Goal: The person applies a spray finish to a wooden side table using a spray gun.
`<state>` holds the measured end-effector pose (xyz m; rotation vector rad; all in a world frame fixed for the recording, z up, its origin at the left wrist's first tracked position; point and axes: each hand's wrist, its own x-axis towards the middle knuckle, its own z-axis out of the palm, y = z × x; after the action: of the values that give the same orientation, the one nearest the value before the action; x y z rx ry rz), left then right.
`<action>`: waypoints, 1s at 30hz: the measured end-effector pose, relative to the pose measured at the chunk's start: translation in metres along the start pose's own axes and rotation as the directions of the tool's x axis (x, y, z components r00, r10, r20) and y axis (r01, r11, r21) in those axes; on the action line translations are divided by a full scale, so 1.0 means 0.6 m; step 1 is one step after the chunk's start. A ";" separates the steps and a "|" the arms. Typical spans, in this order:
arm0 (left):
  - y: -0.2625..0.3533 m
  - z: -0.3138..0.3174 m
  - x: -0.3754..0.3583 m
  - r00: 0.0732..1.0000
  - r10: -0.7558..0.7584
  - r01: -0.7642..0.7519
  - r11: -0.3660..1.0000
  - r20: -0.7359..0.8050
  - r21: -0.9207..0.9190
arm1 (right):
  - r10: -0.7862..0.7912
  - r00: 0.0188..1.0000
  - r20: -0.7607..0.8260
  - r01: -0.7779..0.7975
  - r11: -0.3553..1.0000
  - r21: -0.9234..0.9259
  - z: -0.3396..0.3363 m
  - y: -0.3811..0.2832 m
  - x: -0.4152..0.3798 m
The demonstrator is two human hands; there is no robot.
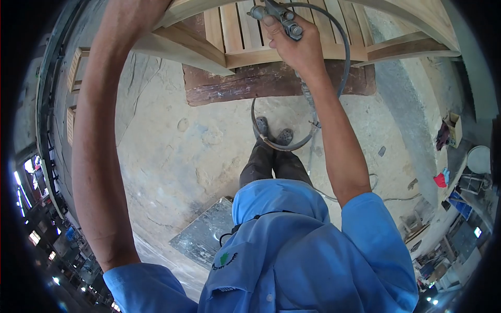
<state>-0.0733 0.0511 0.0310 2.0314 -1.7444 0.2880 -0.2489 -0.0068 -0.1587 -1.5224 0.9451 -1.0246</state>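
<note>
My right hand (300, 49) is closed around a metal spray gun (288, 23), which points up and to the left over a slatted wooden bench (292, 55). A dark hose (346, 52) curves away from the gun and loops down near my feet. At the top left, my left hand (138, 13) is against the bench's wooden arm, but its fingers are cut off or hidden. Pale bare wood makes up the bench's seat slats, legs and curved side rails.
Beneath the bench lies a worn brown board (224, 89). My shoes (284, 136) are on the stained concrete floor (172, 146), close to the hose loop. A dark flat panel (203, 235) lies behind me. Clutter and a round white lid-like object (478, 159) stand at the right.
</note>
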 end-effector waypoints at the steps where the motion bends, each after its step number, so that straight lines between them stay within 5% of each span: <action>1: -0.002 -0.001 0.001 1.000 0.000 0.000 1.000 -0.007 0.004 | -0.001 1.000 0.008 0.001 0.999 -0.033 -0.005 -0.004 0.005; 7: -0.037 -0.002 0.030 0.998 -0.013 0.019 0.994 0.059 -0.111 | 0.016 0.999 0.041 -0.012 0.996 -0.092 -0.029 -0.023 -0.014; 9: -0.119 0.011 0.061 0.900 -0.384 0.422 0.654 0.205 -0.628 | -0.006 0.997 0.072 0.013 0.996 -0.094 -0.044 -0.021 -0.050; 10: -0.089 0.007 0.051 0.901 -0.384 0.421 0.655 0.203 -0.628 | 0.030 0.995 0.096 -0.021 0.995 -0.099 -0.054 -0.026 -0.077; 12: -0.031 0.006 0.031 0.994 -0.059 0.068 0.993 0.088 -0.098 | 0.065 0.991 0.119 -0.052 0.993 -0.106 -0.075 -0.040 -0.130; 21: -0.013 -0.008 0.033 0.987 -0.108 0.122 0.985 0.118 -0.125 | 0.117 0.984 0.137 -0.104 0.989 -0.103 -0.128 -0.096 -0.180; 27: -0.023 0.001 0.036 0.992 -0.076 0.093 0.980 0.098 -0.177 | -0.091 0.995 -0.040 0.087 0.993 -0.082 -0.133 -0.104 -0.091; 30: -0.031 0.007 0.040 0.996 -0.040 0.055 0.979 0.080 -0.198 | 0.010 1.000 0.026 -0.006 0.986 -0.164 -0.144 -0.120 -0.090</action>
<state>-0.0512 0.0297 0.0342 1.9575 -1.6916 0.0195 -0.3438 0.0287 -0.0854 -1.6620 1.0370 -0.9374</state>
